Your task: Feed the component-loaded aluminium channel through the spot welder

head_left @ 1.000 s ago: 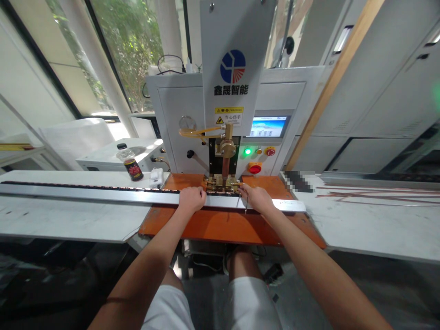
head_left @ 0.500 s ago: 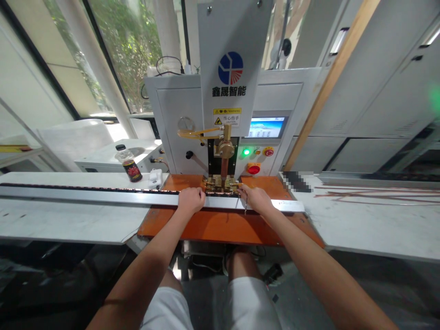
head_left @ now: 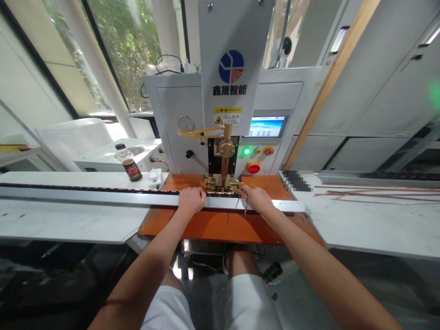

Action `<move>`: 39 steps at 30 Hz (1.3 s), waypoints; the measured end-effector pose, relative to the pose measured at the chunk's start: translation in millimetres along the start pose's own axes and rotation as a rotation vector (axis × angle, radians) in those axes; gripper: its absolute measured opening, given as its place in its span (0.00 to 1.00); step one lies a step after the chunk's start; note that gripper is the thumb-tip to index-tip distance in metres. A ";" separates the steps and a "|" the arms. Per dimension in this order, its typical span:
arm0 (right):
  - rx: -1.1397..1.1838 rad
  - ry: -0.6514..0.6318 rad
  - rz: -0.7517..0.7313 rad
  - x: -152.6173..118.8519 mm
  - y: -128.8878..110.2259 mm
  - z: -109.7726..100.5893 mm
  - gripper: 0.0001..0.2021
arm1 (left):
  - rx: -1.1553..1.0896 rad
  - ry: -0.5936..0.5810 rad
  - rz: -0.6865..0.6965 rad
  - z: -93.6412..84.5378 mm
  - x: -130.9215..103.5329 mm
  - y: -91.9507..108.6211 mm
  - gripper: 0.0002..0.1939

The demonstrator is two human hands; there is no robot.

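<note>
While the long silver metal bar (head_left: 103, 196) crosses the head view from the left edge to right of centre, the left hand (head_left: 191, 200) is closed over it, hiding a stretch, and the right hand (head_left: 256, 199) pinches a thin dark wire-like piece (head_left: 246, 206). Behind the bar, mid-frame, stands a brass-and-copper tool head (head_left: 224, 165). A black-capped clear plastic bottle (head_left: 131, 167) stands centre-left; thin reddish-brown strips (head_left: 371, 193) lie at right. Upper centre, the tall grey machine housing (head_left: 237, 27) reads "鑫晟智能" beneath a blue-and-red round logo (head_left: 231, 66); the yellow-and-white label (head_left: 227, 111) reads "WARNING" and "当心伤手".
</note>
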State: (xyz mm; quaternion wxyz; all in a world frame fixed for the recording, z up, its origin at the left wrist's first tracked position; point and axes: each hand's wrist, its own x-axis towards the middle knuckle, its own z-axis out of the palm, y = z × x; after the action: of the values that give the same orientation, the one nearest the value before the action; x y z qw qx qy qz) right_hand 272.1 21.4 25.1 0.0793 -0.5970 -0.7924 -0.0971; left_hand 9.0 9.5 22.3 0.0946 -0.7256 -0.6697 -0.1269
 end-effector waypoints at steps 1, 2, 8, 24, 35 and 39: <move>0.006 -0.007 0.002 -0.1 0.0 -0.5 0.23 | -0.001 -0.003 -0.005 -0.5 0.0 0.8 0.23; 0.012 -0.015 0.005 -0.2 0.1 -0.9 0.23 | -0.002 -0.005 -0.009 -1.1 0.0 1.5 0.23; 0.020 -0.020 -0.001 0.0 2.8 -0.5 0.23 | -0.012 -0.023 -0.009 -2.0 0.9 3.5 0.23; 0.056 -0.040 0.025 10.1 4.7 -4.5 0.21 | 0.005 -0.137 -0.038 -2.1 17.1 2.1 0.27; 0.109 -0.109 0.034 20.1 4.8 -7.9 0.21 | 0.017 -0.253 -0.076 -2.6 29.3 0.0 0.29; 0.116 -0.106 0.026 23.6 5.6 -6.9 0.20 | 0.025 -0.276 -0.070 -3.9 31.9 -0.1 0.29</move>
State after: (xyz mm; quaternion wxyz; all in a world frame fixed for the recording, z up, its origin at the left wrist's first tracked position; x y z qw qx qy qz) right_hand 271.1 43.2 37.8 0.0730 -0.6061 -0.7918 -0.0181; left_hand 10.9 38.6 35.9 0.0059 -0.7112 -0.7026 -0.0207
